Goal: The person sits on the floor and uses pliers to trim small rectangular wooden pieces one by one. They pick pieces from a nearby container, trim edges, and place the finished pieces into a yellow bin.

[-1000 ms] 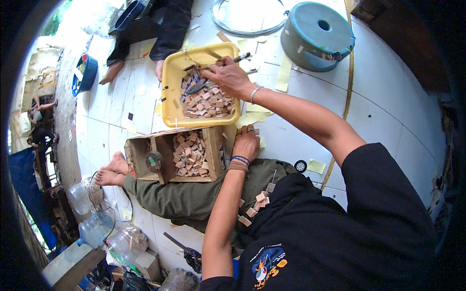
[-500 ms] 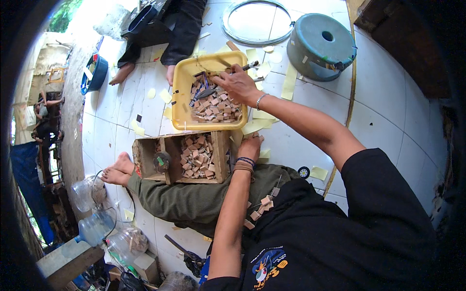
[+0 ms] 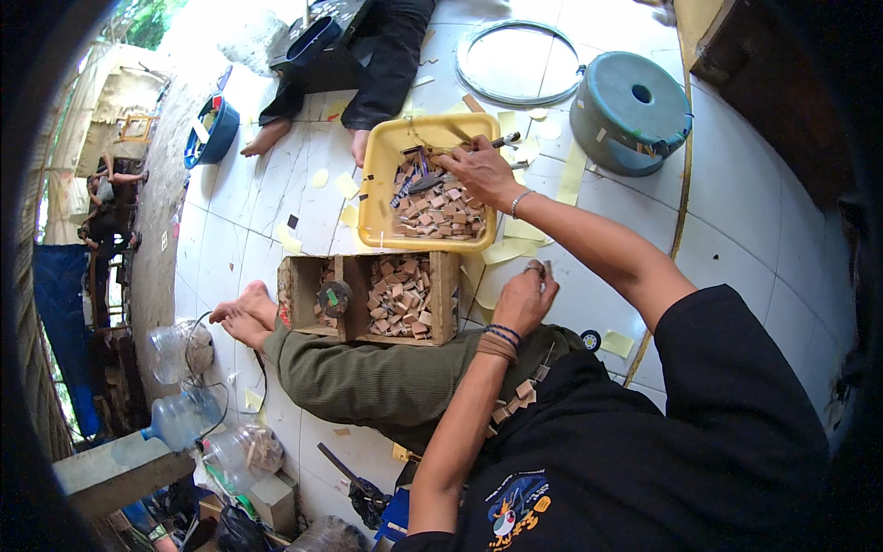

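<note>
My right hand (image 3: pixel 482 175) reaches over the right side of a yellow plastic basin (image 3: pixel 370 221), fingers bent together above its contents; what they pinch, if anything, is hidden. Below it lie many small brown square pieces (image 3: pixel 446 210), a grey pointed blade-like tool (image 3: pixel 425 184) and blue-and-white strips (image 3: pixel 403 191). A dark tool handle (image 3: pixel 505 141) sticks out past the basin's rim beside my fingers. My left hand (image 3: pixel 522 299) is raised above my thigh, right of a wooden box (image 3: pixel 445 299). Its fingers are closed around something small that I cannot make out.
Small brown pieces (image 3: pixel 400 294) fill the box, and a dark round object (image 3: pixel 334 298) rests on its divider. Beyond are an upturned blue-green tub (image 3: pixel 625 110), a wire coil (image 3: pixel 469 69) and another person's feet (image 3: pixel 267 138). Yellow paper scraps (image 3: pixel 510 248) lie on the tiles.
My left hand has come up from beside the box and moved right, its fingers now in sight. My right hand stays over the basin. The whole view has shifted slightly.
</note>
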{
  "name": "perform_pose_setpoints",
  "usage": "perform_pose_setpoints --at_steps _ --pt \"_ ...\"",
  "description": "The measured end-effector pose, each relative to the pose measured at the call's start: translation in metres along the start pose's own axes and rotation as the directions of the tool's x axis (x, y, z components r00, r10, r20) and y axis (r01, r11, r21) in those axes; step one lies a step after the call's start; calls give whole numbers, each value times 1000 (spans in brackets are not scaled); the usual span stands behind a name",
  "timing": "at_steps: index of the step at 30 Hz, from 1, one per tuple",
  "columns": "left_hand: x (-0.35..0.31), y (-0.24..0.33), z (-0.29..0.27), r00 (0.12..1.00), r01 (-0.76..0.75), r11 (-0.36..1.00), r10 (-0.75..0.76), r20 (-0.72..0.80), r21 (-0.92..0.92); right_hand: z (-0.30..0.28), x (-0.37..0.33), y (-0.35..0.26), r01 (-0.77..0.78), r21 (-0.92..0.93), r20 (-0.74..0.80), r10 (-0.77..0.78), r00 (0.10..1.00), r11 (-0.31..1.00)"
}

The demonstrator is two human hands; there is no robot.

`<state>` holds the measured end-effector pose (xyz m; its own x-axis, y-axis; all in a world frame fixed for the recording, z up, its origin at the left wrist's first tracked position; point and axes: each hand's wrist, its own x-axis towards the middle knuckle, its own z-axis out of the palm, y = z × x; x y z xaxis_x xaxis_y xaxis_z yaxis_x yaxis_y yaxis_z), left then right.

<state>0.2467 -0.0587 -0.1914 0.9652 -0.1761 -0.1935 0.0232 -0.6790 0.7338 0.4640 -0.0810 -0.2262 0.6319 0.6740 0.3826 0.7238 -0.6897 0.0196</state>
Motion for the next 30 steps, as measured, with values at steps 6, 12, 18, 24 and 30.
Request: perform_pose_setpoints --at_steps 6,12,18,24,30 --pt "-19 40 -36 993 -116 964 111 -35 -239 -1 0 1 -5 22 -4 5 1000 1000" --pt "-63 74 -96 992 -125 963 125 -15 -240 -1 0 3 -2 24 46 1 999 1000" --pt "-143 134 -182 947 -286 825 322 -10 -487 -4 3 2 -25 29 23 24 999 999" --pt "-187 121 -234 940 -328 353 210 -268 -876 -8 4 2 -52 131 15 51 999 990" --pt "-192 43 -218 935 -234 441 -143 -325 -867 -24 5 -4 -107 206 86 91 992 973"
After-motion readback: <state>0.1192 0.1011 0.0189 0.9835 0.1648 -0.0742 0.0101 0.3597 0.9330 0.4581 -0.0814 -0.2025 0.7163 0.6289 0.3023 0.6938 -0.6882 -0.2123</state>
